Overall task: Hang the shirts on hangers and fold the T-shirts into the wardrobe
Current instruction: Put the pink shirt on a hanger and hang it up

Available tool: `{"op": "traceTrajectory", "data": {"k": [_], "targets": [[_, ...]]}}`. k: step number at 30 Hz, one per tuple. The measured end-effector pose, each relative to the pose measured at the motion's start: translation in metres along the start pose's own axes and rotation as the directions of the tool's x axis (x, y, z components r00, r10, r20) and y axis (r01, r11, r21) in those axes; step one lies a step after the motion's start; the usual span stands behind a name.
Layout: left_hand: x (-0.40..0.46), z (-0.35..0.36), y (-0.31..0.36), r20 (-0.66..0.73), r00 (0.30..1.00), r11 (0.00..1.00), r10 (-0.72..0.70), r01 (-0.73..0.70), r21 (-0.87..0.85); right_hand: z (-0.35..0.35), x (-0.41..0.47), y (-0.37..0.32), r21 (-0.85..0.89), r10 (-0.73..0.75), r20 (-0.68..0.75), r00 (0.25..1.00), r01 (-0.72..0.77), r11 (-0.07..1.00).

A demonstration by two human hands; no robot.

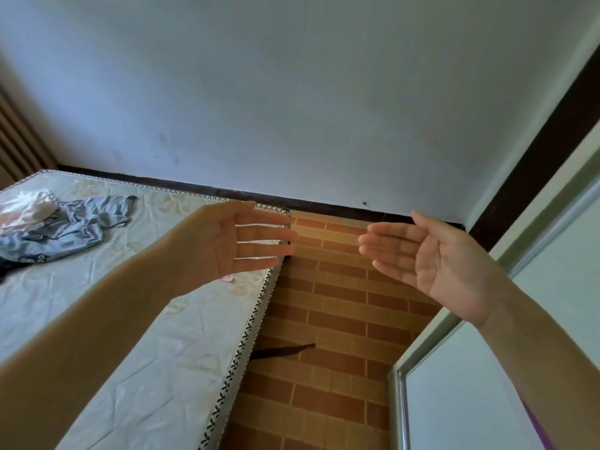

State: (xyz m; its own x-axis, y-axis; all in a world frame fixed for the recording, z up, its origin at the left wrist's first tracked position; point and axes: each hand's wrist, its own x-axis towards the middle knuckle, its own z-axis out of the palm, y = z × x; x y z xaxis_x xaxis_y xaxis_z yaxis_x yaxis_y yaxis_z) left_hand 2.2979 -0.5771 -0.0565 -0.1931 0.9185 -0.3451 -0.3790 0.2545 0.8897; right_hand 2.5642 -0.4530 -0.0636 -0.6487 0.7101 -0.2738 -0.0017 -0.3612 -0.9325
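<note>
Shirts [61,225] heaped limp, light on mattress [130,319]; best pinched at shoulders; left hand [227,241], right hand [431,254] spread, empty.

Both hands are raised with their palms facing each other, the left hand [233,241] over the far corner of the mattress [136,336], the right hand [435,254] over the floor [331,319], a gap between their fingertips. The mattress lies under and to the left of the left hand, and the floor strip runs between it and the wardrobe door [487,401], which stands below and to the right of the right hand. A heap of clothes [61,225] lies on the mattress well left of the left hand. The wall [292,92] rises beyond both hands. A small object [226,279] lies on the mattress just under the left hand.
</note>
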Motion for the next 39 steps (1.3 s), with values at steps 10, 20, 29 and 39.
{"op": "traceTrajectory", "data": {"k": [10, 20, 29, 39], "targets": [[0.153, 0.011, 0.03, 0.095, 0.994, 0.995, -0.048, 0.039, 0.096, -0.065, 0.129, -0.016, 0.06, 0.039, -0.033, 0.999, -0.037, 0.997], [0.329, -0.002, 0.123, 0.153, 0.988, 0.995, -0.021, 0.005, 0.102, -0.092, 0.297, -0.091, 0.097, -0.039, -0.086, 0.996, 0.047, 0.994], [0.463, -0.023, 0.165, 0.071, 0.995, 0.986, -0.065, 0.053, 0.159, -0.138, 0.436, -0.131, 0.077, -0.008, -0.109, 0.994, 0.016, 0.997], [0.648, -0.014, 0.215, -0.052, 0.996, 0.989, -0.073, 0.08, 0.125, -0.23, 0.629, -0.191, -0.015, 0.102, 0.003, 0.995, -0.102, 0.995]]}}
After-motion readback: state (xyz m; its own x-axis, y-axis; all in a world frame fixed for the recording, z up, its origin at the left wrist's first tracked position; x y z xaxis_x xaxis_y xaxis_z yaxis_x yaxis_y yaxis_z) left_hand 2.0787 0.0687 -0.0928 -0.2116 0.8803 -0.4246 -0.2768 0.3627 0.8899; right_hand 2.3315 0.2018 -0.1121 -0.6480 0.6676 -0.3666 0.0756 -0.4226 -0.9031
